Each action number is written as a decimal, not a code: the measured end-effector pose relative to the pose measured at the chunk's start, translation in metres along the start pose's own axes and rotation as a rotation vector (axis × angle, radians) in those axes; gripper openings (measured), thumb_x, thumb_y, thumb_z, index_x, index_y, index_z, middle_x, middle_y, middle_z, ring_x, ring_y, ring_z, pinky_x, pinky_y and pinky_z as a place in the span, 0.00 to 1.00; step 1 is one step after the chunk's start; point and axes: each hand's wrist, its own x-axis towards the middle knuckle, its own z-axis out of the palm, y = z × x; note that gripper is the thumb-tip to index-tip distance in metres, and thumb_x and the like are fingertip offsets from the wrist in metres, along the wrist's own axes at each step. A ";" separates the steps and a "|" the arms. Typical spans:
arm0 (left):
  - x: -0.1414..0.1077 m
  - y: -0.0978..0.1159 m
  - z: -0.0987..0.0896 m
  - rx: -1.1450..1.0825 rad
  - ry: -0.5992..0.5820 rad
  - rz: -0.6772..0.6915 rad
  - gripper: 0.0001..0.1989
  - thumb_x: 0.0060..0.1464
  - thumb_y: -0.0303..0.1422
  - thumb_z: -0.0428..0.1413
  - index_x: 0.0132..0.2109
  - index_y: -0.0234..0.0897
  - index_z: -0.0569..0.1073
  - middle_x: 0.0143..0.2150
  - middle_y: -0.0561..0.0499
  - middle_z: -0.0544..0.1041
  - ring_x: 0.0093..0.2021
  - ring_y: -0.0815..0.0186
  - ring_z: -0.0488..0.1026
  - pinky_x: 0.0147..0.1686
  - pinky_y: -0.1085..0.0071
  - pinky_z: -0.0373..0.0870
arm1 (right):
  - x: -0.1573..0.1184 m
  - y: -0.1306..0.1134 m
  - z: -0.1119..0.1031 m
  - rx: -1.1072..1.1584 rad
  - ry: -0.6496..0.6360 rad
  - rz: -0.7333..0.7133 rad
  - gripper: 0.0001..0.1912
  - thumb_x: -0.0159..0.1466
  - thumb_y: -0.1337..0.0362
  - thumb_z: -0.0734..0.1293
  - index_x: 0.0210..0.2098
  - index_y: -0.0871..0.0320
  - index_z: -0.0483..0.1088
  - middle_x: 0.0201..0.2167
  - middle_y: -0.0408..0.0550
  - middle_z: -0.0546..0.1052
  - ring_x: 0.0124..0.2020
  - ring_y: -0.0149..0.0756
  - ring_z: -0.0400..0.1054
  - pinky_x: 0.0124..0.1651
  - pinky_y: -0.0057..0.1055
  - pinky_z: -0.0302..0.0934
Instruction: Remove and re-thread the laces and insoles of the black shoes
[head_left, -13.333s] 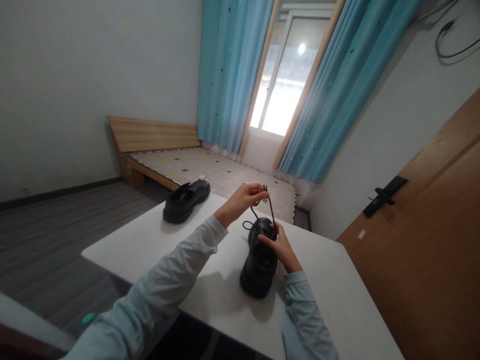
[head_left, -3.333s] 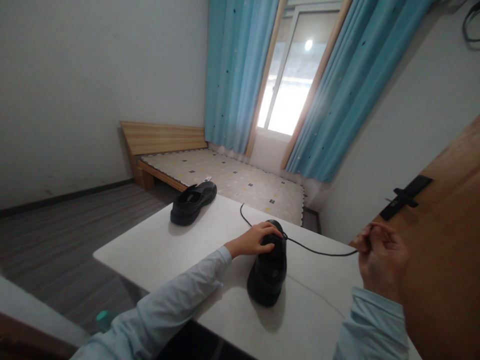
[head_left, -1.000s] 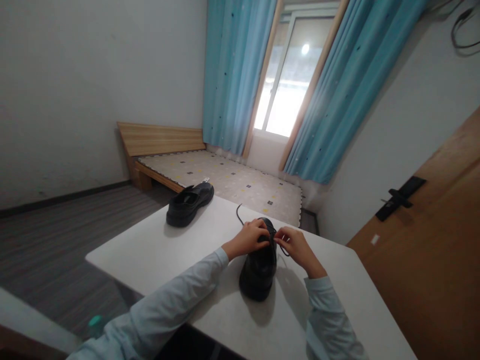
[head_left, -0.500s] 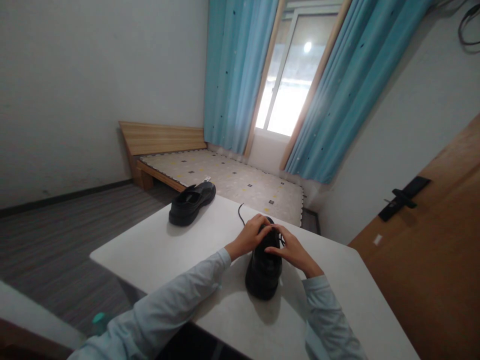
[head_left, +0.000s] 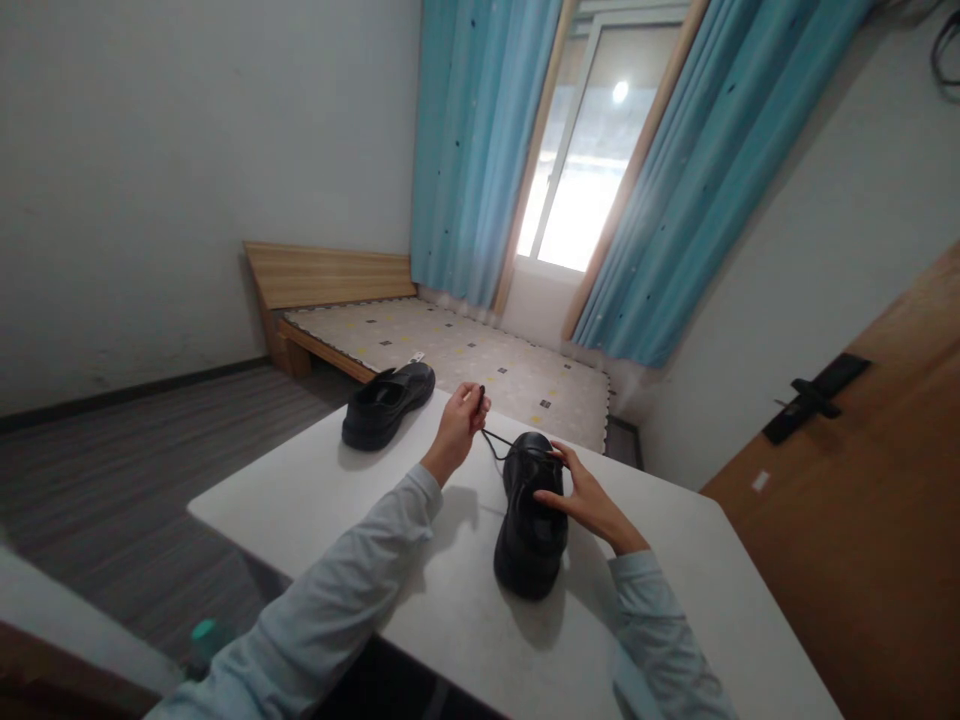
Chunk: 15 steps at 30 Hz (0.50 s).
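The closed left hand point(head_left: 460, 420) pinched the lace point(head_left: 497, 437), the right hand point(head_left: 585, 497) held the shoe point(head_left: 530, 540) in a half-open grip, and too hard a tug risked tipping it.

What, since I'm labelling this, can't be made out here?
Head view:
Lace inside the left hand: covered by its fingers.
Lace's path across the near shoe: too small and dark, partly behind the right hand.
Object below the green cap: partly behind the left sleeve.
Cable: cut off by the right edge.
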 end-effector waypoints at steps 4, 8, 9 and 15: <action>0.005 0.003 -0.005 0.147 0.058 0.146 0.16 0.49 0.42 0.58 0.34 0.36 0.62 0.24 0.59 0.64 0.18 0.79 0.54 0.16 0.83 0.48 | 0.000 0.003 0.000 -0.017 0.004 -0.018 0.40 0.51 0.51 0.71 0.59 0.56 0.54 0.56 0.56 0.65 0.58 0.47 0.59 0.61 0.46 0.51; 0.006 0.005 -0.008 0.256 0.092 0.272 0.14 0.52 0.42 0.56 0.34 0.36 0.63 0.25 0.57 0.65 0.19 0.78 0.55 0.17 0.82 0.50 | 0.001 0.009 0.001 -0.030 -0.001 -0.015 0.38 0.53 0.50 0.69 0.59 0.56 0.55 0.59 0.57 0.62 0.60 0.47 0.56 0.62 0.47 0.47; 0.006 0.006 -0.009 0.268 0.104 0.297 0.13 0.52 0.42 0.55 0.35 0.36 0.64 0.25 0.57 0.65 0.20 0.78 0.56 0.17 0.82 0.51 | 0.001 0.011 0.001 -0.029 -0.004 -0.018 0.37 0.54 0.50 0.68 0.59 0.56 0.54 0.59 0.57 0.62 0.60 0.47 0.56 0.63 0.47 0.47; 0.005 0.017 -0.010 0.258 0.236 0.373 0.12 0.53 0.41 0.55 0.36 0.37 0.64 0.26 0.57 0.63 0.21 0.77 0.57 0.18 0.82 0.53 | -0.001 0.014 0.000 -0.064 -0.029 -0.015 0.37 0.56 0.50 0.67 0.60 0.56 0.52 0.60 0.57 0.60 0.61 0.46 0.55 0.63 0.47 0.47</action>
